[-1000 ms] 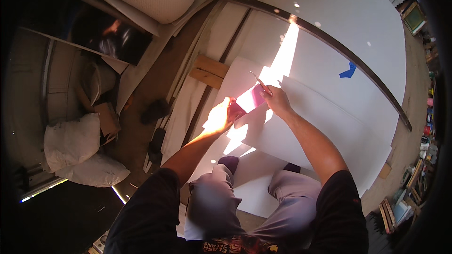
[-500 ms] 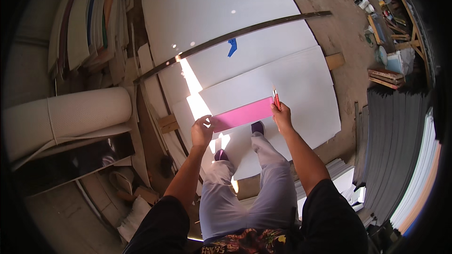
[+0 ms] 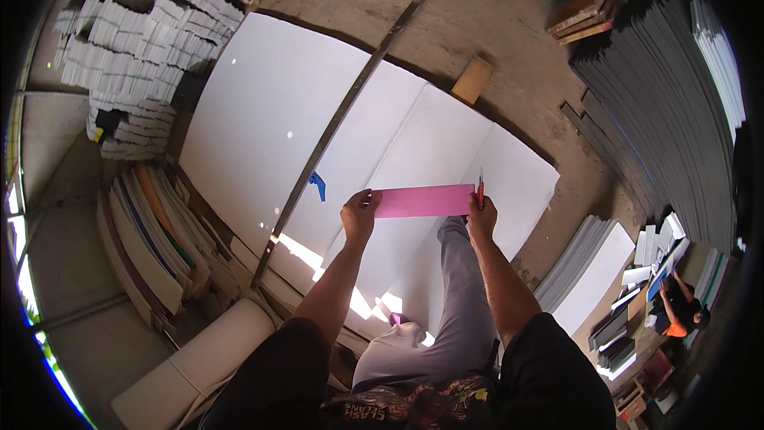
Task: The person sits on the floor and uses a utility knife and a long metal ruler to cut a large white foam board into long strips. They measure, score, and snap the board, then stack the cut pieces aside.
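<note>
pink strip now raised flat, l hand & r hand grip its ends, white sheets below

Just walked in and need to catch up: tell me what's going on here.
A person holds a pink strip stretched flat between both hands over large white sheets on the floor. The left hand grips one end; the right hand grips the other and also holds a thin red pen-like tool. A long dark bar lies across the sheets. Another person sits far right.
</note>
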### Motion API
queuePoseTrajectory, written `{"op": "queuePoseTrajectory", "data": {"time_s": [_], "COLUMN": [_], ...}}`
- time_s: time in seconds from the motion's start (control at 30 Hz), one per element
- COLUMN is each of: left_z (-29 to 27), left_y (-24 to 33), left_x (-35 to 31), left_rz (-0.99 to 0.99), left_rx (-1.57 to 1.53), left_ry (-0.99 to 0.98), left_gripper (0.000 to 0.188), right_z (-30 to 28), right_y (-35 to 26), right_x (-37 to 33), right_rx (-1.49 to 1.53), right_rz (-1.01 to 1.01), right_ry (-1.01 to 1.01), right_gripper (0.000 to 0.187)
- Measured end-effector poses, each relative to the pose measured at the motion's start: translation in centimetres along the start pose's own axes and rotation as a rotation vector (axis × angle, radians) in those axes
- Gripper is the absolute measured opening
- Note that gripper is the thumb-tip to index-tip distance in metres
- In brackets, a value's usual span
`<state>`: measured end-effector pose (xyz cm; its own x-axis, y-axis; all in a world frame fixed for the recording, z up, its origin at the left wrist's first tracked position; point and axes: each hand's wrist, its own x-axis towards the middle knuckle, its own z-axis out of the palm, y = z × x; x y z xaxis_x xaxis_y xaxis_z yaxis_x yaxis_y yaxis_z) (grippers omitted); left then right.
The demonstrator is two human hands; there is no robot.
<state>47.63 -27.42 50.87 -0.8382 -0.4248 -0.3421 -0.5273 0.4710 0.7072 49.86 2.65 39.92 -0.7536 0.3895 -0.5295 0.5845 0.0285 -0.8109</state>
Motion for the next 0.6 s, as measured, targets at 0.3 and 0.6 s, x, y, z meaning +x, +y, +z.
{"op": "queuePoseTrajectory", "data": {"time_s": [0.3,0.6], "left_z": [13.4,20.5], "left_y": [13.1,16.8], "left_x": [14.1,28.3], "left_rz": [0.075,0.363], "left_rx": [0.12,0.301], "left_ry": [-0.236,-0.574], "left_gripper": [0.035,0.036], "right_z": [-2.9,0.1], "right_y": [-5.2,-5.6], "right_x": [12.1,21.1], "right_rx": [-0.036,-0.073], "right_rz": [0.061,0.144], "right_ry": [0.326,0.473], "right_gripper": [0.033,0.033]}}
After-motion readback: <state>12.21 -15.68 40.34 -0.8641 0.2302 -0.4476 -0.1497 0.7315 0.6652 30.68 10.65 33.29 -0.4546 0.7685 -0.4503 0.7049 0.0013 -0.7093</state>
